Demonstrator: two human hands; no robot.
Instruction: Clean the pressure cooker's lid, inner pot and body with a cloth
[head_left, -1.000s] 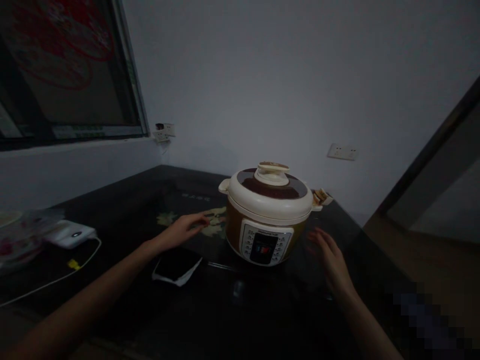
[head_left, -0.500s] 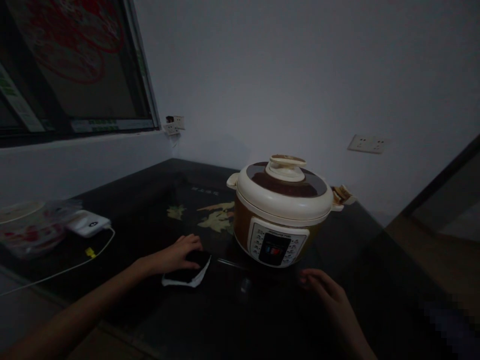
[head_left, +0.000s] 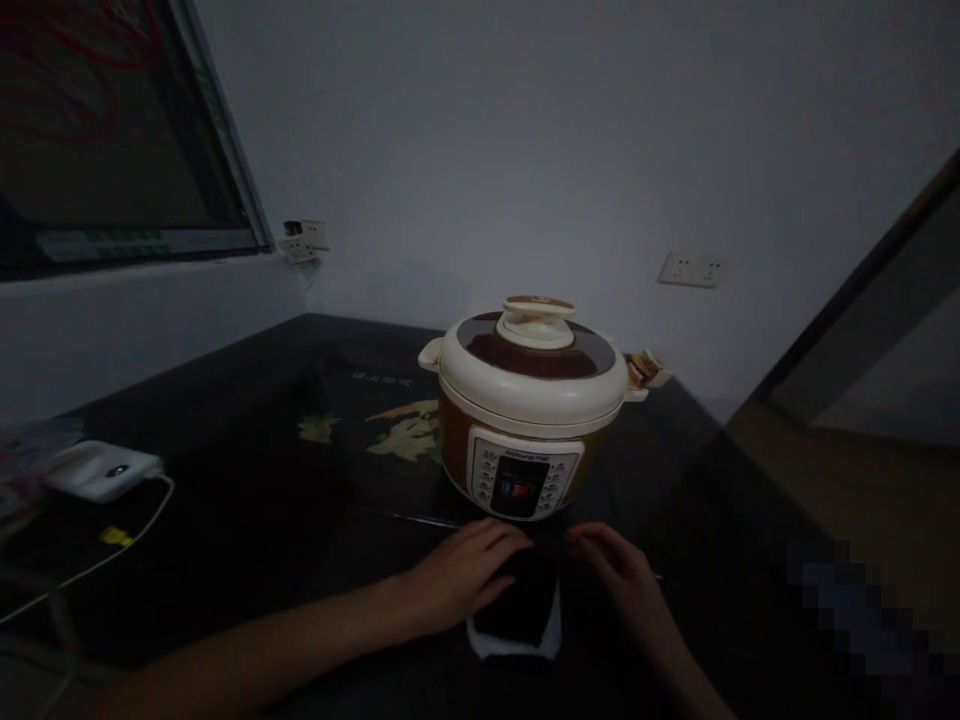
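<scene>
1. Far left, I see a dark window [head_left: 127, 160] with red decoration, above a counter [head_left: 247, 480] where a crumpled clear plastic bag [head_left: 26, 470] stands partly cut off by the frame.
2. Just beside the bag, a white device [head_left: 105, 472] lies on the counter, a white cable [head_left: 60, 587] curving from it toward the lower left, near a small yellow piece [head_left: 116, 537].
3. Left of centre, pale leaf shapes [head_left: 401, 430] mark the black countertop; a cluster of sockets [head_left: 306, 240] sits on the wall beyond.
4. At the near centre, my left hand [head_left: 469, 570] is spread palm down, thumb apart from the fingers, over the left side of a flat black item [head_left: 525, 605] with a white edge. I cannot tell whether it grips the item.
5. That item lies on the counter between my hands, directly in front of a cream-and-brown electric cooker [head_left: 532, 400], which stands upright, lid on, control panel [head_left: 517, 480] toward me.
6. To the right, my right hand [head_left: 616, 565] has its fingers curled near the item's far right corner; contact, or anything held, I cannot tell.
7. Beyond, a brown object [head_left: 641, 368] shows at the cooker's right handle, and a double socket [head_left: 690, 269] on the wall.
</scene>
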